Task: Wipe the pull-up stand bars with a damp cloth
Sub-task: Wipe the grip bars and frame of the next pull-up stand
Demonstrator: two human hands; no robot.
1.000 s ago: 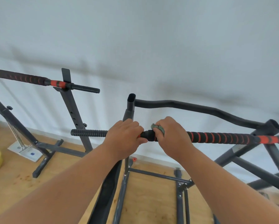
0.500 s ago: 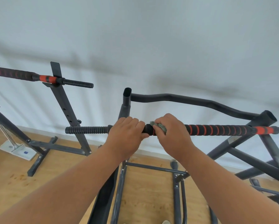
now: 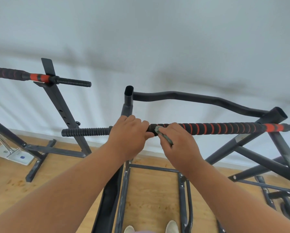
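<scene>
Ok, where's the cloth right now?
In the head view the cloth is pinched in the right hand, against the padded bar, just right of the left hand.

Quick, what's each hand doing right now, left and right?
Left hand: gripping the bar.
Right hand: holding the cloth against the bar.

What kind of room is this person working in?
Probably a home gym or small workout room. Several dark metal pull-up stands sit on a wooden floor by a plain white wall, and the padded black-and-red bar is fitness gear.
</scene>
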